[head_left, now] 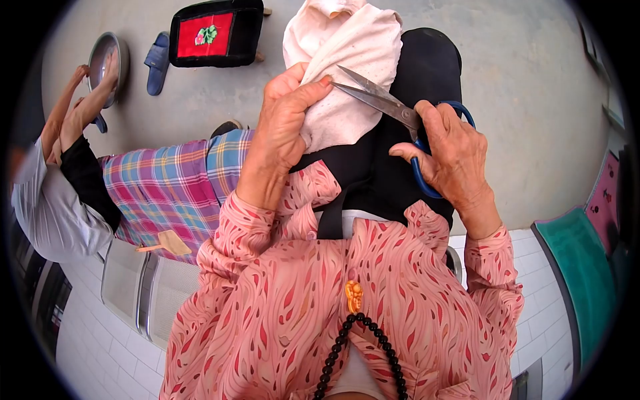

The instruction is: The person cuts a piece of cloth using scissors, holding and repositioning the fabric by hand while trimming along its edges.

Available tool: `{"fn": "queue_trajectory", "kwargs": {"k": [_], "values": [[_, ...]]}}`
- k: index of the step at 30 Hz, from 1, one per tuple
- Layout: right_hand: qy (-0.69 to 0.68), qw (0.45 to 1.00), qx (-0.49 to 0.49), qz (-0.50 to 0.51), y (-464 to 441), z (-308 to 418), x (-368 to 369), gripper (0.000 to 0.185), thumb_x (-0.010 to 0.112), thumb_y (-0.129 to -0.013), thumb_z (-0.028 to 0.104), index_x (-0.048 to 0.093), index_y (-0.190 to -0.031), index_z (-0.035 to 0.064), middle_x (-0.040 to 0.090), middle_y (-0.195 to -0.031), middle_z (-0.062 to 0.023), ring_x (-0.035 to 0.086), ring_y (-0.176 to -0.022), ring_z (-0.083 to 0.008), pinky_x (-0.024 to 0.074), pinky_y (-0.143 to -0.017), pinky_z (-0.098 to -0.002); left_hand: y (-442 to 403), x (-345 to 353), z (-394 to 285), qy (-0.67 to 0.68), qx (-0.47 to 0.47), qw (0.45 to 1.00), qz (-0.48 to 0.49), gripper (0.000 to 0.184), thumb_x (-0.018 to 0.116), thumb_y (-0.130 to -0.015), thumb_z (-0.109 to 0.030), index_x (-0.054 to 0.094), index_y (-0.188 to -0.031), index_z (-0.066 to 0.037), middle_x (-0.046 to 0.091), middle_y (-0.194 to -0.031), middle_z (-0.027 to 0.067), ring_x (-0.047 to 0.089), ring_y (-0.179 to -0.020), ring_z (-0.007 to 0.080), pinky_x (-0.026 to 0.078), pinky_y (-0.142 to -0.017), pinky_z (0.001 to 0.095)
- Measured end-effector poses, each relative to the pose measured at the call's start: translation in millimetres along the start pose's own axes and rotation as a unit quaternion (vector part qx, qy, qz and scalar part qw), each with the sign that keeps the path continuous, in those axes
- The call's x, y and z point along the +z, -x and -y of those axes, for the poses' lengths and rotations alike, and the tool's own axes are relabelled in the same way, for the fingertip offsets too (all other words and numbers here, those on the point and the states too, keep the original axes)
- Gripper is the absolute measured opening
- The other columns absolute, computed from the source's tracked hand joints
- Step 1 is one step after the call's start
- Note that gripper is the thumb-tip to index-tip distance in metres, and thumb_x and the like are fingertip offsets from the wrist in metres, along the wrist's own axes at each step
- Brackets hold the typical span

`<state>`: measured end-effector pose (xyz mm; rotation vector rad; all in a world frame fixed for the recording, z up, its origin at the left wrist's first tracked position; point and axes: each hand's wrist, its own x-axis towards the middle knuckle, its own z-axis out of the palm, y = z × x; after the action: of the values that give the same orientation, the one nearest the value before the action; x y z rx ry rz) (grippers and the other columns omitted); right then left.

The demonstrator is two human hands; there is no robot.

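Over my lap hangs a pale pink cloth (347,123) with small dots, bunched at its top. My left hand (283,123) pinches the cloth's left side between thumb and fingers, the thumb close to the scissor tips. In my right hand (453,150) is a pair of scissors (387,103) with blue handles. Their blades are parted and point left across the cloth. Whether any fabric lies between the blades, I cannot tell. Black trousers (427,73) cover my legs beneath the cloth.
To the left, another person (57,207) sits with a foot in a metal basin (120,60). A plaid cloth (163,177) lies beside me, with a small fan (173,243) on it. A blue slipper (157,63) and a black-and-red stool (217,37) stand ahead. A green cushion (577,273) is at right.
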<state>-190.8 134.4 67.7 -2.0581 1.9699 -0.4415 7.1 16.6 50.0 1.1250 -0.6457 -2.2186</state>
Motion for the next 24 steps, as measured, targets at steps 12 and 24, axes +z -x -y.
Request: {"fn": "queue_trajectory", "kwargs": {"k": [12, 24], "values": [[-0.032, 0.999, 0.009, -0.002, 3, -2, 5, 0.054, 0.069, -0.069, 0.049, 0.056, -0.100, 0.0074, 0.050, -0.068, -0.0048, 0.053, -0.051, -0.0224, 0.0416, -0.044, -0.0321, 0, -2, -2, -0.008, -0.010, 1.000, 0.018, 0.037, 0.055, -0.087, -0.002, 0.049, -0.121, 0.010, 0.063, -0.109, 0.0160, 0.065, -0.092, 0.0185, 0.052, -0.081, 0.0271], [-0.083, 0.995, 0.053, 0.027, 2, 6, -9, 0.054, 0.072, -0.071, 0.042, 0.053, -0.106, 0.0053, 0.052, -0.075, -0.0079, 0.057, -0.064, -0.0281, 0.0430, -0.050, -0.0354, 2, -4, -4, -0.011, -0.009, 1.000, 0.002, 0.027, 0.059, -0.085, -0.005, 0.056, -0.109, 0.008, 0.066, -0.099, 0.0135, 0.065, -0.085, 0.0160, 0.052, -0.078, 0.0265]]}}
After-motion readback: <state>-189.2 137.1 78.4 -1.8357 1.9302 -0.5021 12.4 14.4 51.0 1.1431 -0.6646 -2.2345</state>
